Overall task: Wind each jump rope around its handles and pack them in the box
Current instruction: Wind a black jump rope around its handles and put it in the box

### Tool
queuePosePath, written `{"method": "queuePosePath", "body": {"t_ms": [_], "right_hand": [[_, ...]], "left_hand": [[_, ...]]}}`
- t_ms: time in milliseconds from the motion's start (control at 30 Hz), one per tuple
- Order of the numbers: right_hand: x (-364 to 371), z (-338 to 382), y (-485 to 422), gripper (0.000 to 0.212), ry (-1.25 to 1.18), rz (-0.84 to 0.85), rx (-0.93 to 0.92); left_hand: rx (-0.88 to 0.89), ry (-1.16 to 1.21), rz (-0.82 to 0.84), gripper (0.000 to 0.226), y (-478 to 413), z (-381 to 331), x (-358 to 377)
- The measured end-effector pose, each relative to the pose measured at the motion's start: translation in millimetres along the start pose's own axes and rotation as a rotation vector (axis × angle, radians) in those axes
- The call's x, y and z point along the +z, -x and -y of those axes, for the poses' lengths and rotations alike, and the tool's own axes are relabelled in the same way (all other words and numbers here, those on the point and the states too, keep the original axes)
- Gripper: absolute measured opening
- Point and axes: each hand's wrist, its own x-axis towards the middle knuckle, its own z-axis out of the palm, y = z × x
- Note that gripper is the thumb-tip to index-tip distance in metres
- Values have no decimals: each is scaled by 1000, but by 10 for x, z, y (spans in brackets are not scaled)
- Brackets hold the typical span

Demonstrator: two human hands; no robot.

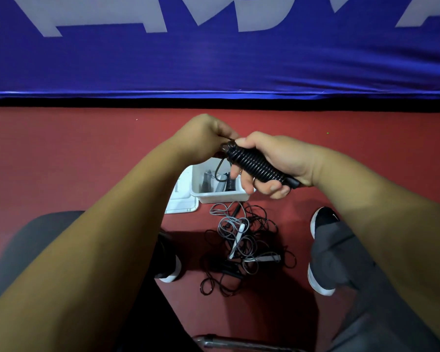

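Centre frame: right hand (277,161) grips wound black jump rope (254,162); left hand (203,135) pinches its loose end. Blue banner (214,59) across top, white lettering cropped, unreadable.

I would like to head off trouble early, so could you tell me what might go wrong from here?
The left hand pinches only the loose end of the black rope wound on the handles that the right hand grips; if it slips, the coils could spring loose. The remaining ropes lie tangled on the floor between the shoes, so pulling one out may tighten knots or snag a shoe.
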Motion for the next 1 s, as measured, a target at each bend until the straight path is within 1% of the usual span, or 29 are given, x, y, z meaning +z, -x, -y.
{"method": "queuePosePath", "body": {"t_ms": [67, 133, 200, 233, 300, 367, 433, 533, 633, 733, 900, 1000], "right_hand": [[-3, -16, 4, 67, 3, 75, 44], [10, -28, 9, 66, 21, 136, 80], [47, -24, 24, 69, 75, 154, 132], [66, -22, 30, 72, 120, 138, 163], [83, -35, 24, 68, 170, 74, 174], [64, -57, -17, 52, 145, -8, 120], [21, -81, -79, 35, 140, -107, 66], [-7, -91, -153, 38, 205, -269, 24], [-28, -110, -228, 32, 135, -394, -15], [-84, -124, -266, 27, 36, -449, -56], [-119, -121, -258, 27, -49, -426, -93], [-107, -111, -244, 36, -78, -403, -106]], "left_hand": [[44, 36, 17, 29, 2, -30, -9], [101, 30, 42, 31, -25, -34, -24], [141, 22, 47, 29, -33, -55, -28], [157, 7, 31, 28, -33, -73, -21], [191, -33, -9, 26, -34, -115, -1], [235, -88, -52, 24, -35, -140, 6], [303, -203, -102, 23, -37, -151, -13], [405, -461, -125, 17, -40, -177, -66], [351, -569, -104, 16, -62, -173, -100], [217, -522, -108, 17, -64, -153, -101], [46, -380, -124, 20, -34, -101, -140], [-18, -314, -110, 17, 1, -101, -139]]}}
